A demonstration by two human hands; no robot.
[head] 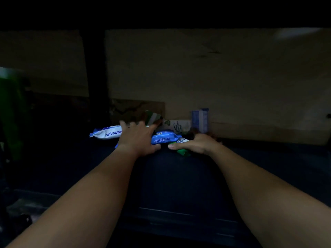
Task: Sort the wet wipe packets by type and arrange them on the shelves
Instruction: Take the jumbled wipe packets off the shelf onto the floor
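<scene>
Blue film is gripped by the left hand (138, 138), thumb under and fingers over a blue packet (165, 138) on the dark shelf (179, 176), while a green packet (182, 152) is pinched by the right hand (195, 143). A white-and-blue packet (107, 134) lies just left (probably the same type); the two colours are apparently being separated.

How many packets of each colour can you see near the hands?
Blue and white antabax packets: 2
Green packets: 2
Pale blue upright pack: 1
Total: 5, though it is dark and more may be hidden.
</scene>
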